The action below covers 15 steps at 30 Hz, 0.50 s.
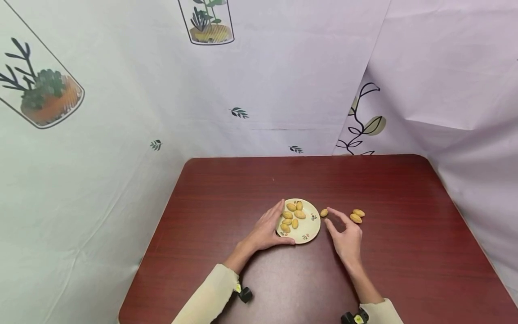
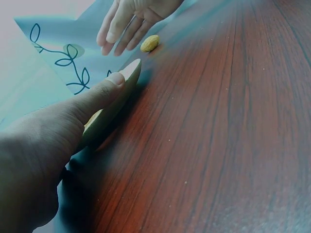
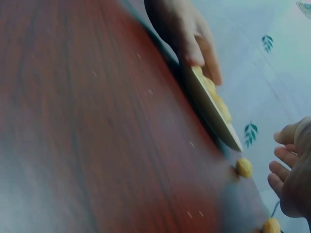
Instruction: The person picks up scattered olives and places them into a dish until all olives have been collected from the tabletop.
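Observation:
A cream plate with small printed motifs lies on the table, several tan oval nuts gathered on its left side. My left hand grips the plate's left rim, the thumb along the near edge and the fingers at the far side. Seen from the left wrist, that thumb presses on the rim of the plate. Just right of the plate sits a single nut. Beside it my right hand hovers with thumb and fingers apart, holding nothing; its index fingertip is right by the nut.
Two more nuts lie on the table to the right of my right hand. The dark red wooden table has rounded far corners. Pale printed cloth hangs behind it and along both sides.

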Each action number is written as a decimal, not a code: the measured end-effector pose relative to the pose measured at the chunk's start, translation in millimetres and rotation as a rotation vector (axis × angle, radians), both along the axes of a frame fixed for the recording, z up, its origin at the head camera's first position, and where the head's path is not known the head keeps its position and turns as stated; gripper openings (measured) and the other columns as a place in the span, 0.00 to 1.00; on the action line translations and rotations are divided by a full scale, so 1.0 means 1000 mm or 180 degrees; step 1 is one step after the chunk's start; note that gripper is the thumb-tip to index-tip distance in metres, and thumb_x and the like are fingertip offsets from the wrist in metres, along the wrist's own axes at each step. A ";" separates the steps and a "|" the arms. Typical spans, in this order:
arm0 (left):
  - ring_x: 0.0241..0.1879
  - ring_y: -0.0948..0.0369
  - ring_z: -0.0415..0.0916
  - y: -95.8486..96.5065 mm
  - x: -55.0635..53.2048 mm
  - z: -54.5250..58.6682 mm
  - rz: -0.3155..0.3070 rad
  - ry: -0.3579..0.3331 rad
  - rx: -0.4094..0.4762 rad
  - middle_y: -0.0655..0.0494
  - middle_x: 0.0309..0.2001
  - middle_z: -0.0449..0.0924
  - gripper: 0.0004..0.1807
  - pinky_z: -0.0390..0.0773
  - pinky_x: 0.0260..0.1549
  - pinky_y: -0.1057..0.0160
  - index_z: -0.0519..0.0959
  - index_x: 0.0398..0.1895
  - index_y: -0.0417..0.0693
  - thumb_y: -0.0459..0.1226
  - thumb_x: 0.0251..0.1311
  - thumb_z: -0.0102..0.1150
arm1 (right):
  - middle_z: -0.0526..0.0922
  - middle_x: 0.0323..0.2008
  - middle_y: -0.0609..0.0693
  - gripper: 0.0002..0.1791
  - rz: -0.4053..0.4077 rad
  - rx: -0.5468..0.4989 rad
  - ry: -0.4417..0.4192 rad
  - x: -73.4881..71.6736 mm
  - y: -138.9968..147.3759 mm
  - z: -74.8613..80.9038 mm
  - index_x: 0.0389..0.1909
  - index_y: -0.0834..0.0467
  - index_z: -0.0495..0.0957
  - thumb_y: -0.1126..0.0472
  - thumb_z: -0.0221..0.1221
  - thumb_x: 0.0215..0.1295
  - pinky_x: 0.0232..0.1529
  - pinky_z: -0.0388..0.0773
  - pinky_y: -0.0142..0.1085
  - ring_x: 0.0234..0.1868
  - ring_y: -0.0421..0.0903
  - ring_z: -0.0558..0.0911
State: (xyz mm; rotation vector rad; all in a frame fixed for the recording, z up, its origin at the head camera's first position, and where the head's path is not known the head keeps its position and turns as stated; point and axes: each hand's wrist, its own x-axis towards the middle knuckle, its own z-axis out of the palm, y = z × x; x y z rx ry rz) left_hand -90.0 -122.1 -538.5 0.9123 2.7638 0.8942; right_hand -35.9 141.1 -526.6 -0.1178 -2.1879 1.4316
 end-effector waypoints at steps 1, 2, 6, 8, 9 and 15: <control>0.83 0.49 0.48 0.000 0.000 0.000 0.0000 0.0000 0.0000 0.45 0.86 0.44 0.74 0.56 0.78 0.43 0.42 0.87 0.38 0.62 0.52 0.80 | 0.91 0.48 0.55 0.21 -0.0066 0.0060 -0.0006 -0.001 0.004 0.001 0.53 0.58 0.90 0.73 0.75 0.58 0.51 0.72 0.20 0.51 0.56 0.88; 0.83 0.49 0.48 0.000 0.000 0.000 0.0003 0.0008 -0.0001 0.45 0.86 0.44 0.74 0.55 0.78 0.43 0.42 0.87 0.38 0.62 0.52 0.79 | 0.91 0.49 0.55 0.22 -0.0117 0.0099 -0.0006 -0.001 0.007 0.001 0.54 0.57 0.90 0.73 0.75 0.58 0.52 0.71 0.20 0.52 0.53 0.87; 0.83 0.49 0.48 -0.001 0.000 -0.002 0.0008 0.0024 -0.0010 0.44 0.86 0.45 0.73 0.55 0.78 0.43 0.42 0.87 0.37 0.62 0.52 0.79 | 0.90 0.51 0.57 0.25 -0.0267 0.0184 -0.0053 -0.004 0.020 0.003 0.58 0.54 0.89 0.72 0.75 0.59 0.47 0.69 0.19 0.46 0.38 0.86; 0.83 0.49 0.48 -0.001 0.000 -0.002 0.0007 0.0028 -0.0015 0.44 0.86 0.45 0.73 0.56 0.78 0.43 0.42 0.87 0.37 0.62 0.52 0.79 | 0.90 0.53 0.57 0.26 -0.0304 0.0154 -0.0097 -0.006 0.026 0.005 0.59 0.54 0.88 0.71 0.75 0.60 0.47 0.72 0.18 0.45 0.37 0.86; 0.83 0.49 0.48 -0.001 0.000 -0.002 0.0005 0.0026 -0.0017 0.45 0.86 0.45 0.73 0.56 0.78 0.43 0.42 0.87 0.38 0.62 0.52 0.79 | 0.90 0.53 0.57 0.26 -0.0320 0.0141 -0.0115 -0.006 0.028 0.005 0.60 0.54 0.88 0.71 0.75 0.60 0.47 0.72 0.19 0.44 0.38 0.86; 0.83 0.49 0.47 0.000 0.000 0.000 -0.0012 0.0021 -0.0017 0.44 0.86 0.44 0.74 0.55 0.79 0.44 0.41 0.87 0.38 0.62 0.52 0.79 | 0.91 0.42 0.61 0.27 -0.0418 0.0172 -0.0170 -0.008 0.046 0.007 0.63 0.54 0.86 0.70 0.75 0.61 0.30 0.69 0.23 0.25 0.40 0.79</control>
